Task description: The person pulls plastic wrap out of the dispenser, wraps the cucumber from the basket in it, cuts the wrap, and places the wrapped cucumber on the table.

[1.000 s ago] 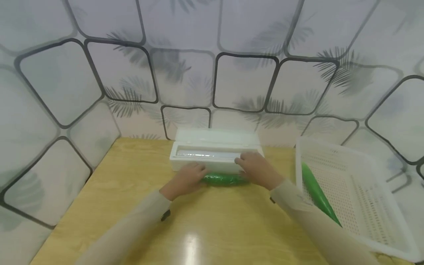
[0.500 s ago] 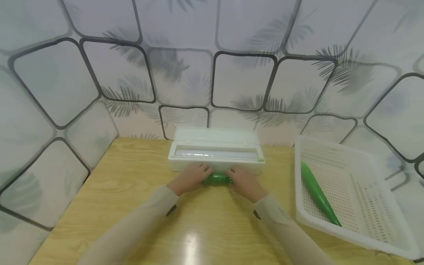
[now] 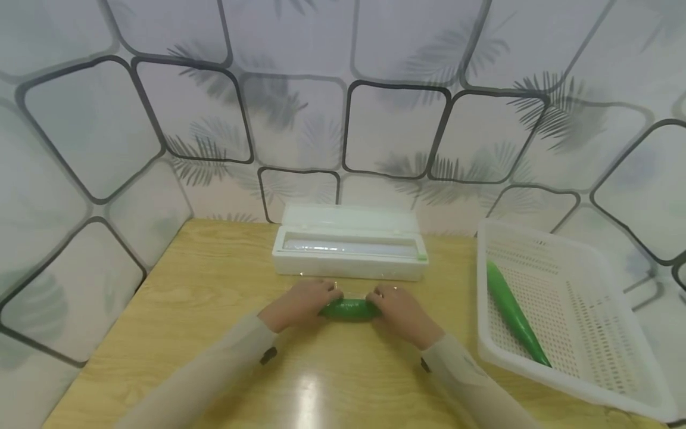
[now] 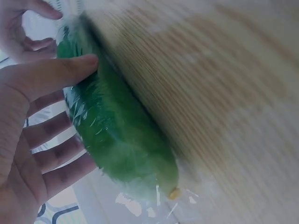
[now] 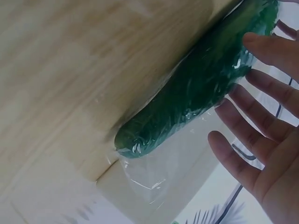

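Note:
A green cucumber (image 3: 351,308) wrapped in clear cling film (image 5: 145,179) lies across the table in front of a white cling film box. My left hand (image 3: 304,301) holds its left part, thumb on the near side and fingers on the far side, as the left wrist view shows. On the right part my right hand (image 3: 402,313) grips in the same way, its thumb (image 5: 268,46) pressing the wrapped skin. Loose film sticks out beyond both ends. The cling film box (image 3: 348,265) stands with its lid (image 3: 351,219) raised and a film roll (image 3: 348,246) inside.
To the right stands a white plastic basket (image 3: 605,390) with another long green cucumber (image 3: 517,316) along its left side. A patterned wall (image 3: 396,131) rises behind the wooden table (image 3: 214,268) and also at the left.
My right hand has come left from the box's front, close to my left hand. Both hands and the cucumber have then shifted toward me, away from the box.

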### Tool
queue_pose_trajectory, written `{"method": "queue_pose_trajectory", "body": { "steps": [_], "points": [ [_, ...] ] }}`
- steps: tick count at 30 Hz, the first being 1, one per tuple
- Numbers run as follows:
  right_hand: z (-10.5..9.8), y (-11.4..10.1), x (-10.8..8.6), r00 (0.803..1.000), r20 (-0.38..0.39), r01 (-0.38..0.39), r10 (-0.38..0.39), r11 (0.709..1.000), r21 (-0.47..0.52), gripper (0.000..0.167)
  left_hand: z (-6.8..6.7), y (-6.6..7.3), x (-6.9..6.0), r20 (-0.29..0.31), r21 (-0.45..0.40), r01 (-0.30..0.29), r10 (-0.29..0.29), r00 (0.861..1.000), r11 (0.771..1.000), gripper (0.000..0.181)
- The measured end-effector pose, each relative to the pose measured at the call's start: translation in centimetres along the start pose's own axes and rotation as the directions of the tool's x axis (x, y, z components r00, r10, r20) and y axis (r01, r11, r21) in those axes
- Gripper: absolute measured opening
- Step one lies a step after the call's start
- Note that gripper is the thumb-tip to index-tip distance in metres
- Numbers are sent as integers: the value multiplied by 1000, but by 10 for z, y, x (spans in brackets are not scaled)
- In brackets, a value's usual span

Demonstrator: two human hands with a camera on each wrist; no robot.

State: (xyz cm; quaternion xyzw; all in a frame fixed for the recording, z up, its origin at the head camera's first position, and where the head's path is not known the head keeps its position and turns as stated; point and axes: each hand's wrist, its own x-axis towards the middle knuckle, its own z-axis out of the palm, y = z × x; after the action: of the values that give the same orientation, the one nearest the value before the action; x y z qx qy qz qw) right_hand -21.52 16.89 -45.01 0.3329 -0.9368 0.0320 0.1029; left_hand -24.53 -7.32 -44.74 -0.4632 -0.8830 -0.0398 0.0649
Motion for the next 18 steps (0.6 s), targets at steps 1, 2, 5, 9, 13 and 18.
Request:
{"method": "queue_pose_trajectory", "body": {
  "steps": [1,2,5,9,13,18],
  "points": [
    [-1,-1,-2,1000,7,5,-5,1000,12,35,-2,1,-1,19,-30,10,-10,1000,999,39],
    [-2,-2,-3,1000,15,8,-9,1000,26,35,-3,3,-2,39,-62,21,-19,999,998,40],
    [-3,-4,-7,999,26,23,-24,999,50,36,-7,6,-5,93,-121,51,-40,995,991,42],
    [-1,-5,-11,999,44,23,-26,998,65,39,-6,7,-7,133,-147,69,-49,990,987,44],
    [2,-5,-13,998,54,18,-22,996,86,42,-5,9,-9,168,-168,105,-77,983,980,44],
    [7,-3,-12,999,43,20,-23,996,84,42,-3,12,-10,172,-171,154,-124,977,973,48]
  ]
}}
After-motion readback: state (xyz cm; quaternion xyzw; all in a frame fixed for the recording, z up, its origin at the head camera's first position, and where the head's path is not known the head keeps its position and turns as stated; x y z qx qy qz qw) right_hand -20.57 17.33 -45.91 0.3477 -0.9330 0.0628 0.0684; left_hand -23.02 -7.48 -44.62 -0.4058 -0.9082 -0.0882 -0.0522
